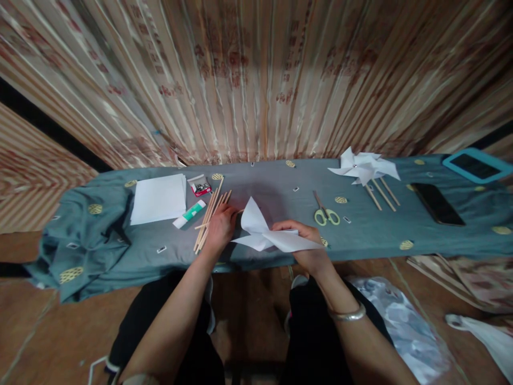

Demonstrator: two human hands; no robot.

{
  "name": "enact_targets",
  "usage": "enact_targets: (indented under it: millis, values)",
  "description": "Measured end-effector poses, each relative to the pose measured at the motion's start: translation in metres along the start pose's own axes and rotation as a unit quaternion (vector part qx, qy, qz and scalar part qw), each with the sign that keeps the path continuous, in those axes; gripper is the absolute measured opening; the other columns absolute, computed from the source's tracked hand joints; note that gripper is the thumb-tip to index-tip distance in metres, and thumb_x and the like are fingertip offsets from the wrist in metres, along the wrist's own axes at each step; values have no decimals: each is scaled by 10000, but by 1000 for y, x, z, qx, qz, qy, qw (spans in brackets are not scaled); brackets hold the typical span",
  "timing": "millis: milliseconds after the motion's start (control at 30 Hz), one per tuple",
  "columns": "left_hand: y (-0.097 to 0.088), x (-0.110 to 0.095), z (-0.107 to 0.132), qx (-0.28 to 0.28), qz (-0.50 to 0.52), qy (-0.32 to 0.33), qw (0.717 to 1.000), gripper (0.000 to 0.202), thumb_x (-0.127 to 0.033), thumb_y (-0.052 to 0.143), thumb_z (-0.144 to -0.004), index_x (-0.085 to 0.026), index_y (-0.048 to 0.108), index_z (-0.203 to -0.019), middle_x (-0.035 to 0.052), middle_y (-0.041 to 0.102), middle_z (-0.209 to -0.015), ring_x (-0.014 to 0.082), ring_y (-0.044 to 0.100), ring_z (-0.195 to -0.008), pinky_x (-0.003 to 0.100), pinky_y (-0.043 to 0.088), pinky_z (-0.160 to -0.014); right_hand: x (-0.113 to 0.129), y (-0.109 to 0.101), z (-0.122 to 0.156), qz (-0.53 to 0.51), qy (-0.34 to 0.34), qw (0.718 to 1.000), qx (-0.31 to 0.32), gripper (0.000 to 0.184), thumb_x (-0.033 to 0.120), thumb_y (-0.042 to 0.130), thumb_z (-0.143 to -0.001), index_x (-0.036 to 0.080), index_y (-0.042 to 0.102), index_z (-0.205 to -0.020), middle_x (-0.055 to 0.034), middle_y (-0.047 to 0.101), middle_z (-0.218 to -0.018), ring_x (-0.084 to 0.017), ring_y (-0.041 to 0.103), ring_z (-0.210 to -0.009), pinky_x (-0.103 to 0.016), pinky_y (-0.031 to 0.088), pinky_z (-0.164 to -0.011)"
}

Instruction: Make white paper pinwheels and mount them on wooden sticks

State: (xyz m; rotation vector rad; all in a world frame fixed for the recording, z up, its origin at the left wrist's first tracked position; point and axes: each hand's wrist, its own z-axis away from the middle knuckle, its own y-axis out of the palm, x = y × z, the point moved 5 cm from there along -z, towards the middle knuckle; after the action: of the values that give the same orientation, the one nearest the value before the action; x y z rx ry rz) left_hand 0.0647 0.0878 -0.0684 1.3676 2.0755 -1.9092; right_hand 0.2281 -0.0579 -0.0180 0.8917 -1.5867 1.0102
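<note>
My right hand (306,243) grips a folded white paper pinwheel (266,232) at the front edge of a narrow table draped in grey-blue cloth (280,187). My left hand (221,227) rests on a bundle of thin wooden sticks (209,216), fingers curled over one of them. A stack of white paper sheets (159,199) lies to the left, with a white and green glue stick (189,214) and a small box of pins (200,187) beside the sticks.
Green-handled scissors (326,213) lie right of my hands. Finished white pinwheels on sticks (366,170) sit at the back right. A black phone (436,204) and a blue-cased tablet (476,166) lie at the far right. A striped curtain (256,80) hangs behind. Plastic bags (404,326) are on the floor.
</note>
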Motion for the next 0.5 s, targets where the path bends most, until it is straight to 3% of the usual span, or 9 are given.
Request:
enact_targets:
  millis: [133, 233, 300, 400, 500]
  values:
    - [-16, 2, -3, -42, 26, -28, 998, 247, -156, 471, -870, -113, 707, -929, 141, 665, -1009, 237, 637, -907, 368, 489, -853, 1, -2, 1, -7, -1, 1000, 0, 100, 222, 709, -673, 213, 721, -772, -16, 748, -780, -183, 678, -722, -260, 503, -642]
    - [-28, -1, -3, -96, 147, -63, 982, 234, -197, 520, -828, -130, 726, -918, 102, 691, -937, 199, 642, -833, 316, 498, -796, 2, -1, 2, -4, -3, 1000, 6, 83, 226, 710, -686, 215, 714, -768, -11, 744, -770, -181, 675, -713, -259, 498, -643]
    - [-30, -8, 1, -100, 278, -103, 950, 245, -259, 575, -792, -131, 737, -925, 74, 706, -834, 170, 630, -727, 277, 497, -692, 6, 0, 4, -4, -16, 1000, 10, 84, 221, 706, -704, 218, 710, -788, -8, 744, -791, -181, 679, -735, -262, 499, -667]
    - [-24, -25, 15, -49, 471, -192, 860, 300, -360, 712, -673, -142, 751, -875, 31, 706, -706, 131, 592, -574, 242, 473, -567, 21, 1, 8, 7, -61, 998, 17, 120, 202, 685, -743, 220, 705, -861, -20, 740, -884, -187, 684, -838, -279, 499, -750]
    - [-18, -44, 33, 17, 541, -263, 798, 277, -306, 817, -517, -156, 754, -742, 26, 718, -668, 141, 617, -561, 240, 488, -552, 39, 0, 12, 45, -114, 992, 17, 148, 190, 661, -793, 230, 693, -931, -31, 729, -957, -191, 670, -926, -299, 487, -815]
